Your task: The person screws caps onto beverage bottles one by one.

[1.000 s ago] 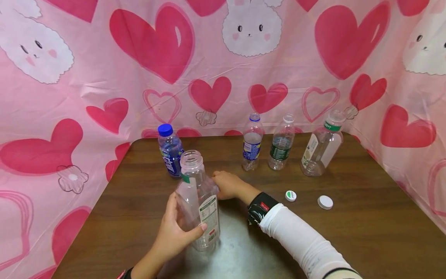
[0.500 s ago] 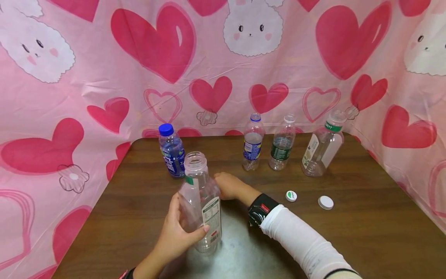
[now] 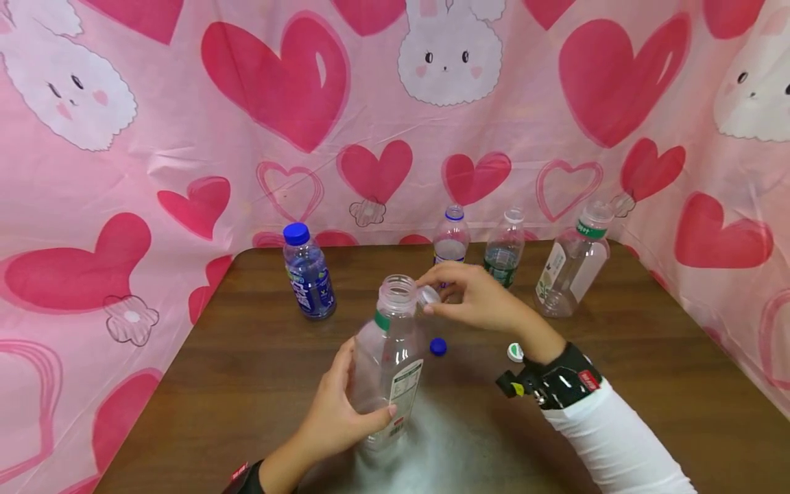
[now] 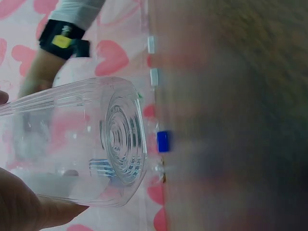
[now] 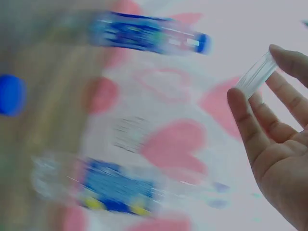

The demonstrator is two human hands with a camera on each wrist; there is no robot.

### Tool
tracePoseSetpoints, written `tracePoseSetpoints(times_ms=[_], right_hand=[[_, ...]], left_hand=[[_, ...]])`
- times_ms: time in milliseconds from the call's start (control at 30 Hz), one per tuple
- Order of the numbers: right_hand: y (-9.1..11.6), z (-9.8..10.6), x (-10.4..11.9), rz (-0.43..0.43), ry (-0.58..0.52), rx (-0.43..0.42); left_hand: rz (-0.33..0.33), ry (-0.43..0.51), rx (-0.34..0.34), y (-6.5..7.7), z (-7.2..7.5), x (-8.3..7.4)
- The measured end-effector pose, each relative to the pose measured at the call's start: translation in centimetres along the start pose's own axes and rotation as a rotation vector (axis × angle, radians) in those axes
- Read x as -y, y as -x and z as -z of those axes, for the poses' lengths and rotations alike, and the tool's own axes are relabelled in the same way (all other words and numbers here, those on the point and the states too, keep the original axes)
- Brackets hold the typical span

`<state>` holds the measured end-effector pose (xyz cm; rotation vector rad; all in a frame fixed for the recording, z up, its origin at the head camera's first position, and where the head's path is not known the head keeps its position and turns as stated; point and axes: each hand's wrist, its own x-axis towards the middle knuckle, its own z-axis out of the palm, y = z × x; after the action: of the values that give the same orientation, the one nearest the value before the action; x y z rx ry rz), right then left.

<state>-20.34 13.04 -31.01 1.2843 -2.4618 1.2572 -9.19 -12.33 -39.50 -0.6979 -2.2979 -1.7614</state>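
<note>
My left hand grips a large clear plastic bottle with a green neck band and an uncapped mouth. The left wrist view shows the ridged base of the bottle raised off the table. Beside the bottle's mouth, my right hand pinches a white bottle cap by its edge. The right wrist view has this cap tilted between thumb and fingertips. On the table just right of the held bottle lies a blue cap.
At the back left stands a blue-capped bottle. Uncapped at the back are a blue-labelled bottle, a green-labelled bottle and a large clear bottle. A white-and-green cap lies partly behind my right forearm.
My right hand has come out from behind the bottle, up and to the right, now showing the white cap. The held bottle has shifted right, and the blue cap has come into view.
</note>
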Motion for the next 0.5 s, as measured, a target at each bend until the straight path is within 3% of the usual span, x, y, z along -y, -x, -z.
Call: tracePoseSetpoints(times_ms=[233,500], right_hand=[[1.6,5.4,5.0,0.154,-0.008,-0.073],[1.4,7.2,8.1,0.250,0.082,0.048]], left_hand=[[-0.060,-0.011,0.081,-0.7,-1.2,0.1],[-0.065,-0.072,0.108,-1.2,-1.9,-0.1]])
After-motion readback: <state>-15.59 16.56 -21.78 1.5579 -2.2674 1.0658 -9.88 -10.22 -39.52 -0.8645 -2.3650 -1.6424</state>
